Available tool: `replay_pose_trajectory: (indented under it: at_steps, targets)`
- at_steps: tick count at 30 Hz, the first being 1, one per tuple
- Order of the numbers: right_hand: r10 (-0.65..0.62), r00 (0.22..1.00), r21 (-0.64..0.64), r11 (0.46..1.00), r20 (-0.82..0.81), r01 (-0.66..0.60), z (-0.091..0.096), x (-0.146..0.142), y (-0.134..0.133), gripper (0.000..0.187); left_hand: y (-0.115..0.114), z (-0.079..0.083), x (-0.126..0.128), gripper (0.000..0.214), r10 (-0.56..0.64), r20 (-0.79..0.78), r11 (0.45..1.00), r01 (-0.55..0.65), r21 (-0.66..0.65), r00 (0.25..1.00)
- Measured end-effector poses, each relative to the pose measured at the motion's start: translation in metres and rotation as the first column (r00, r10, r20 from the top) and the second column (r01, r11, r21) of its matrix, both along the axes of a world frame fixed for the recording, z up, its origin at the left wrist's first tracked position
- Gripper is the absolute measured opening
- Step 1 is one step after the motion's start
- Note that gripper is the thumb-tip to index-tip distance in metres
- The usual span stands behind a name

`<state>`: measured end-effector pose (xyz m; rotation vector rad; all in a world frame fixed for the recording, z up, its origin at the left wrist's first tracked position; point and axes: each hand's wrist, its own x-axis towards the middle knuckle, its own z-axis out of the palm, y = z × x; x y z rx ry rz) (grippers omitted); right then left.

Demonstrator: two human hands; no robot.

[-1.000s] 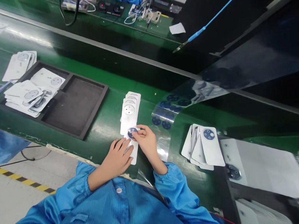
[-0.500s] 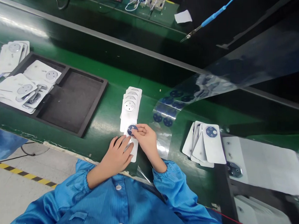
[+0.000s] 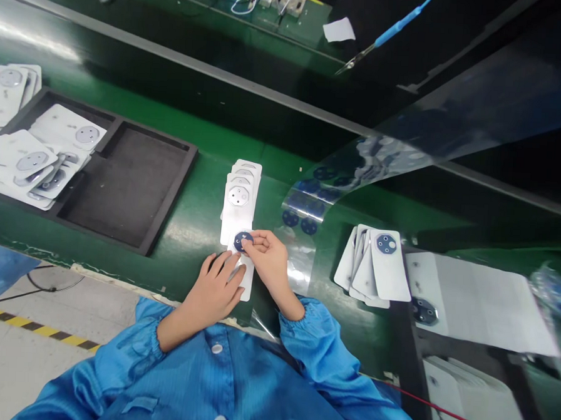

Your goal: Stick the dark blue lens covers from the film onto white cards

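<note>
A white card-like plate [image 3: 245, 281] lies on the green bench in front of me. My left hand [image 3: 215, 291] rests flat on its near end, fingers stretched out. My right hand [image 3: 267, 259] pinches a small dark blue round disc [image 3: 241, 240] and holds it against the plate's round spot. Just beyond lies a short stack of white plates [image 3: 240, 198] with bare round spots. A clear film strip [image 3: 309, 205] carrying several blue discs runs to the right of my hands.
A black two-compartment tray [image 3: 135, 190] at the left holds several white plates in its left half. A fanned pile of plates with blue discs [image 3: 376, 268] lies at the right, beside white sheets [image 3: 473, 301]. Blue tweezers [image 3: 384, 33] hang above.
My hands stay on the plate and disc with only slight finger shifts. The view has drifted a little, so everything sits slightly lower-left than before.
</note>
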<state>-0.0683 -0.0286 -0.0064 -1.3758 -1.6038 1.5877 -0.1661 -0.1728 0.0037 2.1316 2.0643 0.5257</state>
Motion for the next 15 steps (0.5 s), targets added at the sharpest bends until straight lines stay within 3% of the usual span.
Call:
replay_pose_trajectory:
  at_steps: [15]
  targets:
    - [0.0, 1.0, -0.023, 1.0, -0.015, 0.0, 0.0011, -0.002, 0.0009, 0.03, 0.0002, 0.0015, 0.0002, 0.039, 0.007, -0.005, 1.0, -0.007, -0.001, 1.0]
